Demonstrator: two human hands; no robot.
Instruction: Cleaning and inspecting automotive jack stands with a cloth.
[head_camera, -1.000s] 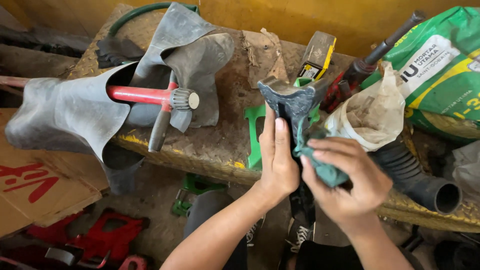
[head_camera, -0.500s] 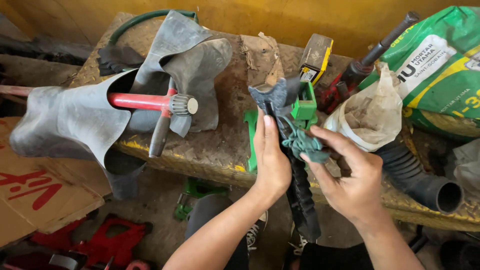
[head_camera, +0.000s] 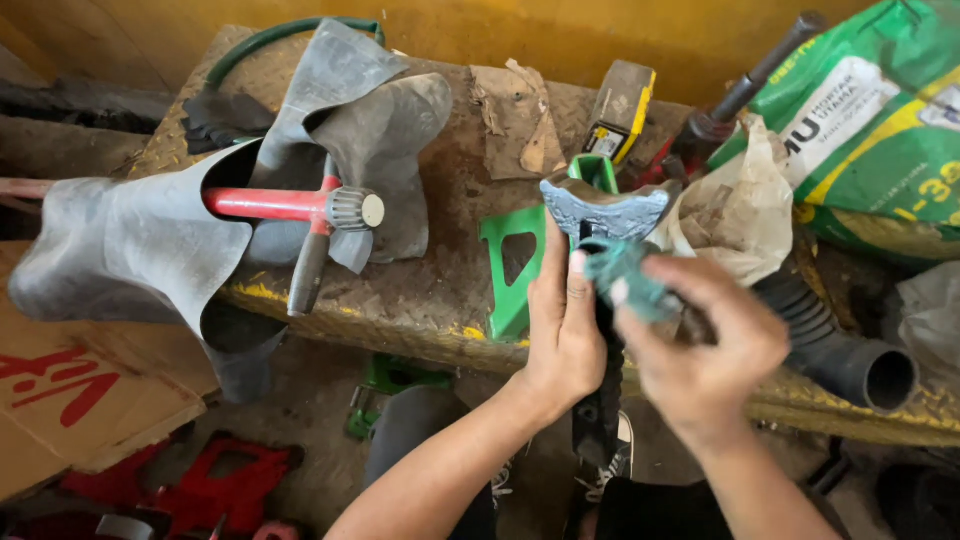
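Observation:
My left hand (head_camera: 562, 330) grips the dark toothed post of a jack stand, whose grey saddle-shaped top (head_camera: 603, 208) rises above my fingers. My right hand (head_camera: 700, 345) is closed on a crumpled teal cloth (head_camera: 625, 278) pressed against the post just below the saddle. The green frame of the stand (head_camera: 510, 265) lies on the workbench behind my left hand. The lower end of the post hangs down between my forearms.
A grey rubber inner tube (head_camera: 140, 245) drapes over a red-handled tool (head_camera: 285, 203) on the worn bench (head_camera: 430, 290). A yellow-black box (head_camera: 620, 105), a plastic bag (head_camera: 735, 210), a green sack (head_camera: 870, 120) and a black ribbed hose (head_camera: 845, 350) sit at right. Cardboard (head_camera: 75, 400) lies below left.
The cloth in my right hand has moved up along the post toward the saddle. The saddle top is now uncovered and upright. The camera view has shifted slightly.

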